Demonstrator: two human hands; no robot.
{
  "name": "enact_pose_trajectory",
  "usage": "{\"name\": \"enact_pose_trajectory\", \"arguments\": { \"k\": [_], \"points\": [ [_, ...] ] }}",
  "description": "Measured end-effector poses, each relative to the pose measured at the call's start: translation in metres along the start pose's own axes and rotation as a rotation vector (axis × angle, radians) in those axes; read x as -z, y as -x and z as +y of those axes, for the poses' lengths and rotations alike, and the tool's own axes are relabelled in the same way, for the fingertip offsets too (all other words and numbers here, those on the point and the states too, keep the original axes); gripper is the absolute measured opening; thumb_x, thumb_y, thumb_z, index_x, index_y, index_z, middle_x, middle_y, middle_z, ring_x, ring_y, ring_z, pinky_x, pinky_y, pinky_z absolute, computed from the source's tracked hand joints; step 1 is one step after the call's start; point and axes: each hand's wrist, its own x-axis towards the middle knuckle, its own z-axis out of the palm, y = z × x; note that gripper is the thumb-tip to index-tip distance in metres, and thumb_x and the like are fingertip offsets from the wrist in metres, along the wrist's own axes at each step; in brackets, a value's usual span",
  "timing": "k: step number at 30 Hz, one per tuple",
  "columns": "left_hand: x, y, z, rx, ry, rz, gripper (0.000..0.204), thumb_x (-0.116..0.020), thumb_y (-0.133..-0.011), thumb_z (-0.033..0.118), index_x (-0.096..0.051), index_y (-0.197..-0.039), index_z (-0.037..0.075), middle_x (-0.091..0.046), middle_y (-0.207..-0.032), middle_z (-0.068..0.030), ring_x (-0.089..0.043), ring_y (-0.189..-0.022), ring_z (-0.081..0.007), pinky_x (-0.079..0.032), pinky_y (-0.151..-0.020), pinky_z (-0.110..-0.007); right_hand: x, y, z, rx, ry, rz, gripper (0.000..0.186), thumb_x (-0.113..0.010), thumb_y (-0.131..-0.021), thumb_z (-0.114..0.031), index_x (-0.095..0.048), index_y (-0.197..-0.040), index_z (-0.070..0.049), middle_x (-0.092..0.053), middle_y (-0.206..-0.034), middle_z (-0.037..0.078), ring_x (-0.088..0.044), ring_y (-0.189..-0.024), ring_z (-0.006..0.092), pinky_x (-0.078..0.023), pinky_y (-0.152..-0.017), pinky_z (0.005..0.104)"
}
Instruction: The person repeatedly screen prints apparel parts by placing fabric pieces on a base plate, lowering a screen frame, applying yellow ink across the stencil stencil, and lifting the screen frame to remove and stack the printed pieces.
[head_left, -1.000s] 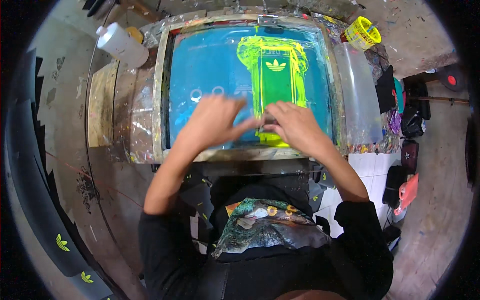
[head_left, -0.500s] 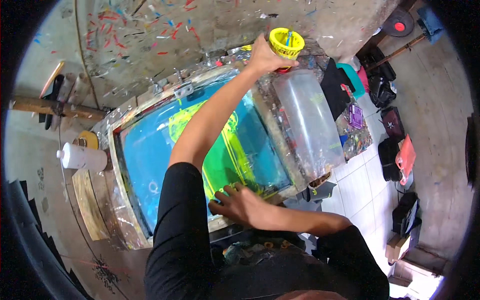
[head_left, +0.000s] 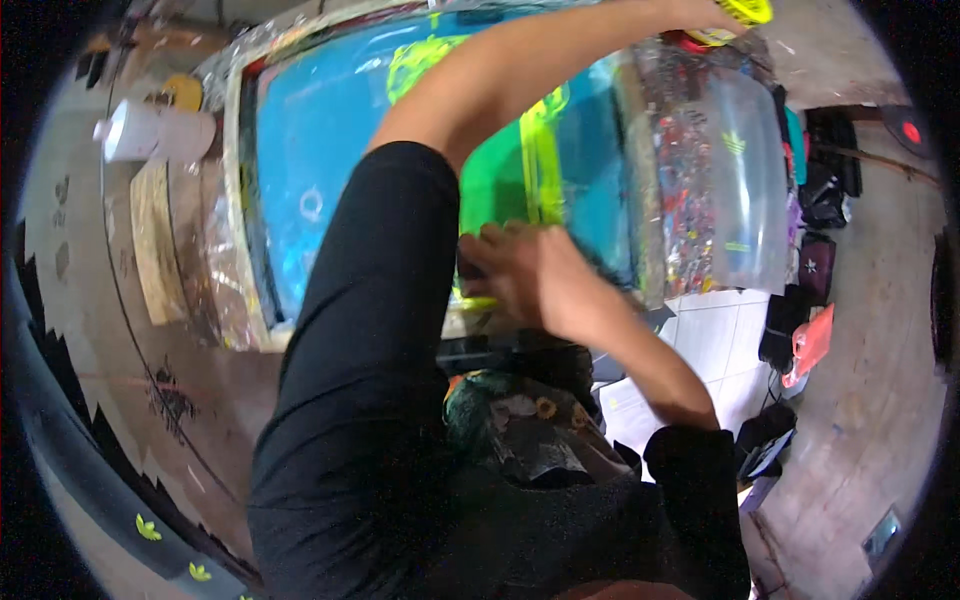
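A wooden-framed printing screen (head_left: 330, 130) with blue mesh lies before me, its middle smeared with fluorescent yellow and green ink (head_left: 543, 150). Stretched across it, my left arm reaches the far right, where my left hand (head_left: 692, 14) is closed around a yellow tub (head_left: 748, 10). The picture's upper edge cuts off both tub and hand. Over the near edge of the screen is my right hand (head_left: 530, 270), its fingers bent and somewhat apart, slightly blurred. I see nothing held in it. My left upper arm hides part of the mesh.
Right of the screen, a clear plastic sheet (head_left: 745, 190) with small yellow prints lies on an ink-spattered surface (head_left: 680, 180). A white bottle (head_left: 160, 132) and a wooden board (head_left: 160, 245) are at the left. Black bags and a coral-coloured bag (head_left: 810, 340) rest beyond, at right.
The view has tilted down, so the screen and tub sit higher in the picture. My left hand stays at the tub; my right hand remains by the screen's near edge.
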Motion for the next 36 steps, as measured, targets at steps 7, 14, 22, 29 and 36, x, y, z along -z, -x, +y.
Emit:
{"name": "enact_pose_trajectory", "arguments": {
  "k": [7, 14, 22, 29, 36],
  "points": [
    [0.186, 0.075, 0.115, -0.102, -0.066, -0.041, 0.092, -0.1, -0.063, 0.034, -0.054, -0.133, -0.003, -0.07, -0.123, -0.0166, -0.069, -0.115, -0.0265, -0.055, -0.102, -0.04, 0.014, -0.031, 0.007, 0.062, 0.024, -0.152, 0.041, -0.072, -0.093, -0.041, -0.06, -0.109, -0.004, -0.07, -0.1, 0.018, -0.068, -0.094, 0.0417, -0.053, -0.079, 0.0519],
    [0.323, 0.219, 0.166, -0.02, -0.478, 0.097, 0.085, -0.101, -0.061, 0.024, -0.059, -0.131, -0.002, -0.072, -0.121, -0.0122, -0.069, -0.113, -0.022, -0.055, -0.1, -0.038, 0.01, -0.039, 0.007, 0.061, 0.033, -0.211, 0.052, -0.07, -0.094, -0.052, -0.064, -0.113, -0.005, -0.073, -0.089, 0.022, -0.07, -0.084, 0.0447, -0.054, -0.075, 0.0532],
    [0.329, 0.339, 0.182, 0.224, -0.551, 0.313, 0.087, -0.098, -0.058, 0.021, -0.057, -0.132, -0.001, -0.068, -0.121, -0.0135, -0.068, -0.11, -0.025, -0.054, -0.099, -0.039, -0.001, -0.044, 0.015, -0.005, 0.066, -0.159, 0.068, -0.067, -0.087, -0.072, -0.066, -0.097, -0.005, -0.07, -0.076, 0.019, -0.07, -0.075, 0.044, -0.054, -0.069, 0.0542],
    [0.307, 0.364, 0.172, 0.271, -0.422, 0.389, 0.09, -0.1, -0.057, 0.021, -0.055, -0.132, -0.001, -0.065, -0.124, -0.0137, -0.066, -0.114, -0.0254, -0.052, -0.101, -0.039, 0.006, -0.054, 0.013, -0.025, 0.049, -0.228, 0.067, -0.067, -0.088, -0.072, -0.066, -0.095, -0.006, -0.068, -0.075, 0.021, -0.068, -0.075, 0.0457, -0.052, -0.068, 0.0546],
    [0.294, 0.363, 0.17, 0.276, -0.457, 0.365, 0.093, -0.1, -0.06, 0.023, -0.054, -0.137, -0.001, -0.067, -0.127, -0.0152, -0.068, -0.115, -0.0264, -0.053, -0.101, -0.039, 0.022, -0.057, 0.033, -0.05, -0.229, -0.264, 0.063, -0.071, -0.091, -0.066, -0.064, -0.084, -0.004, -0.062, -0.068, 0.018, -0.062, -0.063, 0.0342, -0.047, -0.061, 0.0476]
  ]
}}
